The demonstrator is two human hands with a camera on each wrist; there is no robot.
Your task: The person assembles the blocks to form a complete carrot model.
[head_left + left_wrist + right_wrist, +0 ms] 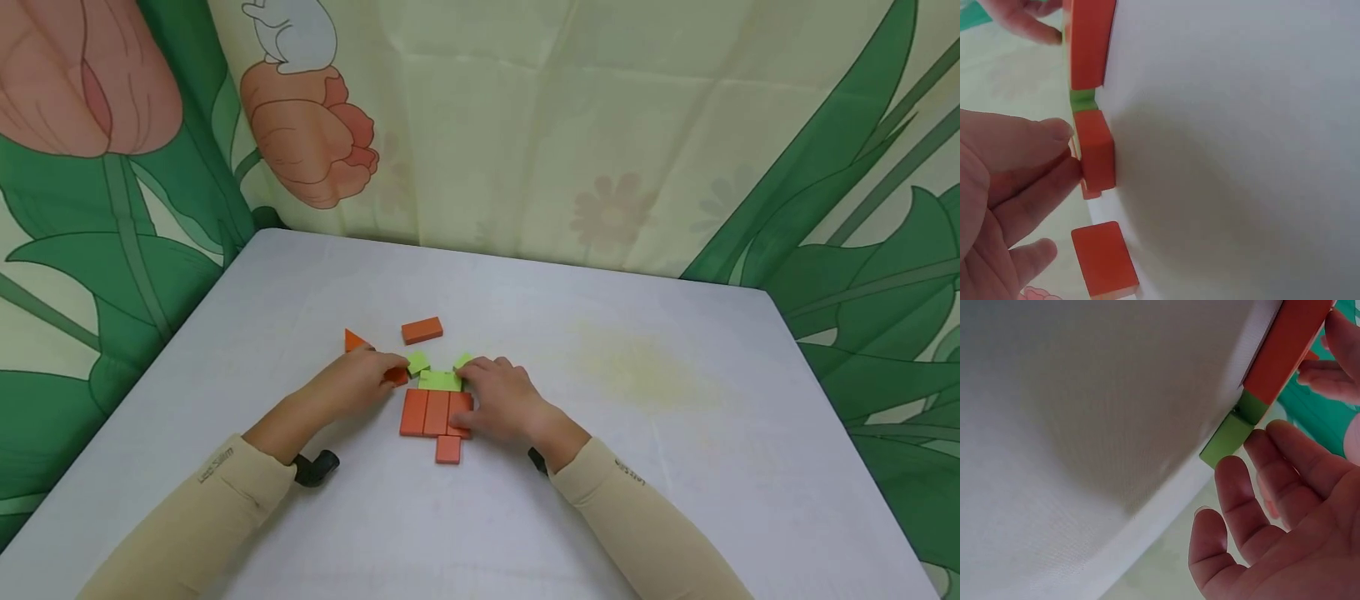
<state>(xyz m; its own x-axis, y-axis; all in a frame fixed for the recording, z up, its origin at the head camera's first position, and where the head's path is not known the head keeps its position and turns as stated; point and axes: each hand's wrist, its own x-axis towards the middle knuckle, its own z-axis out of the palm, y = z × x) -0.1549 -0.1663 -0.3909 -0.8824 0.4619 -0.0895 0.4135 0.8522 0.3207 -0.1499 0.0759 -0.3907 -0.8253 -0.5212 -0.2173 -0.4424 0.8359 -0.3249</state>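
Note:
My left hand (365,379) pinches a small orange block (397,377) at the left of a flat block arrangement; in the left wrist view thumb and fingertips meet at that block (1097,150). The right hand (510,398) lies over the right side, fingers loosely extended. Its fingertips touch a small green block (463,361), and its thumb rests over the three upright red-orange blocks (437,413). Between the hands lie a wider green block (440,381) and another small green block (417,363). A small red-orange square block (448,450) sits below the row.
An orange triangular block (354,340) lies beyond the left hand, partly hidden by it. Farther back is a loose orange rectangular block (422,330). A white-covered table (675,500) carries everything, with a floral curtain (480,125) behind its far edge.

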